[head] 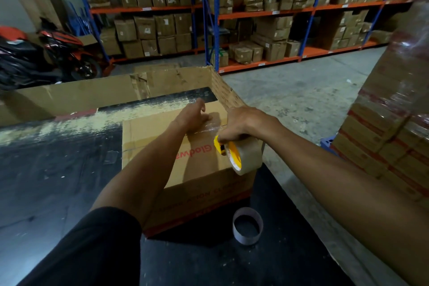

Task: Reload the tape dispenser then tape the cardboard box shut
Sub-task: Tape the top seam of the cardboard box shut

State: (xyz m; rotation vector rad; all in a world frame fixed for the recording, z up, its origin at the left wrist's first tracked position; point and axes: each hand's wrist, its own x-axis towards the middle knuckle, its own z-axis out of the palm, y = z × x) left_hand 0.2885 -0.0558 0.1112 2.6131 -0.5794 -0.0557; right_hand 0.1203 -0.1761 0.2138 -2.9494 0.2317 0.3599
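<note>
1. Cardboard box, flaps closed and red lettering across its top, is sitting on a dark work table in a warehouse.
2. The person's left hand is lying flat and open on the far part of the box top, pressing down on a strip of clear tape that is running across the seam.
3. The right hand is gripping a yellow tape dispenser from above, fingers curled around it, holding it over the box's right edge.
4. A roll of tape is sitting in the dispenser, tilted toward the camera.
5. An empty tape core is standing on the table just in front of the box.
6. A larger open carton is sitting behind the box, while shelving racks stacked with cartons are lining the far wall and a motorbike is parked at left.
</note>
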